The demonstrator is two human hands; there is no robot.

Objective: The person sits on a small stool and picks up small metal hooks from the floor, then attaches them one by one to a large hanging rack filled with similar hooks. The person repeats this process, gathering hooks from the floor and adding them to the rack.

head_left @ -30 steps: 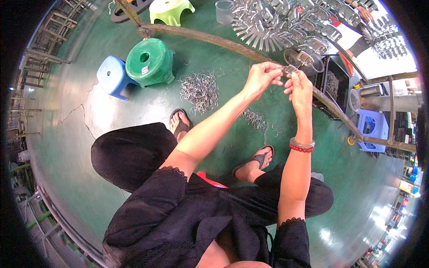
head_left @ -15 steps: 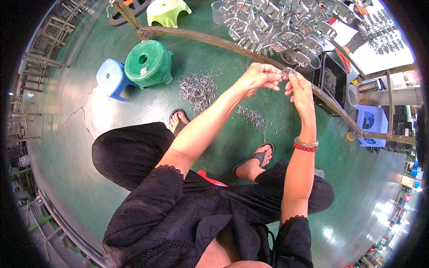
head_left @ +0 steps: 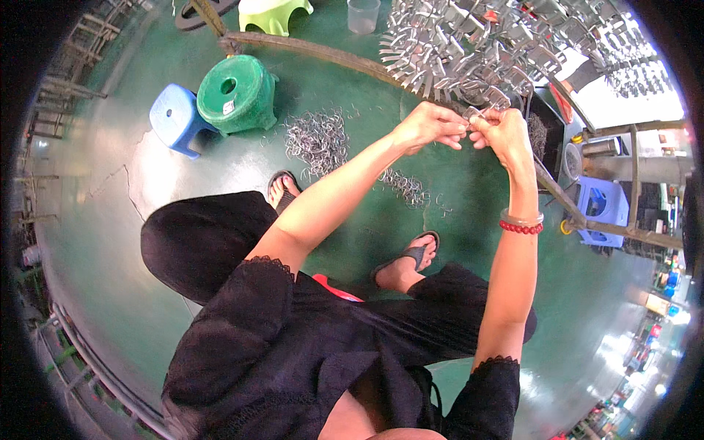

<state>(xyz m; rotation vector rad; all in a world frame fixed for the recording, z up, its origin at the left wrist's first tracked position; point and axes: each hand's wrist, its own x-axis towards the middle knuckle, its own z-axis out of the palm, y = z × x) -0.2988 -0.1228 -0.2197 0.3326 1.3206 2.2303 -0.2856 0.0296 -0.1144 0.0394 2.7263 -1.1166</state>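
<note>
My left hand (head_left: 431, 129) and my right hand (head_left: 507, 136) meet in front of a dense hanging cluster of shiny metal clips (head_left: 447, 55). Right thumb and fingers pinch a small bent metal piece (head_left: 471, 113) at the cluster's near edge. The left thumb and forefinger are pressed together beside that piece, and what lies between their tips is too small to make out. On the green floor below the left forearm is a heap of small curved metal hooks (head_left: 317, 141). A smaller scatter of hooks (head_left: 408, 189) lies closer to my feet.
A wooden bar (head_left: 315, 53) runs across behind my hands. Left of the heap stand a green round stool (head_left: 238, 95) and a blue stool (head_left: 173, 117). A lime stool (head_left: 275, 16) and a clear cup (head_left: 363, 16) are farther off. At right is a blue-violet stool (head_left: 603, 202).
The floor items have shifted slightly left and up in the view. My right wrist has moved right and its hand has turned, while both hands' fingertips stay close together by the metal piece.
</note>
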